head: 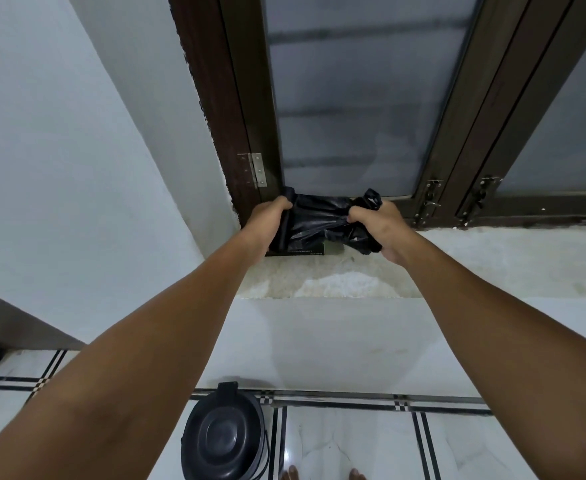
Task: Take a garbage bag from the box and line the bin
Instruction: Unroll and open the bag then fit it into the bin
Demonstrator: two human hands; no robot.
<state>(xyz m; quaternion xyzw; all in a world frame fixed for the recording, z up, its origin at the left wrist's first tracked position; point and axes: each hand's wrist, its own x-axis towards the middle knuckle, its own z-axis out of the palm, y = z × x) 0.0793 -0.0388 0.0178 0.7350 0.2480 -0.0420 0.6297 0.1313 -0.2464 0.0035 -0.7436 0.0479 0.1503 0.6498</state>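
A crumpled black garbage bag is stretched between both hands on the window sill. My left hand grips its left end and my right hand grips its bunched right end, with a loop of the bag sticking up above the knuckles. Under the bag lies a dark flat box, mostly hidden, with only its front edge showing. A black round bin with its lid on stands on the floor below, between my forearms.
The rough white sill runs to the right under a dark-framed window with latches. A white wall stands at the left. The floor has white tiles with black lines, and my toes show at the bottom edge.
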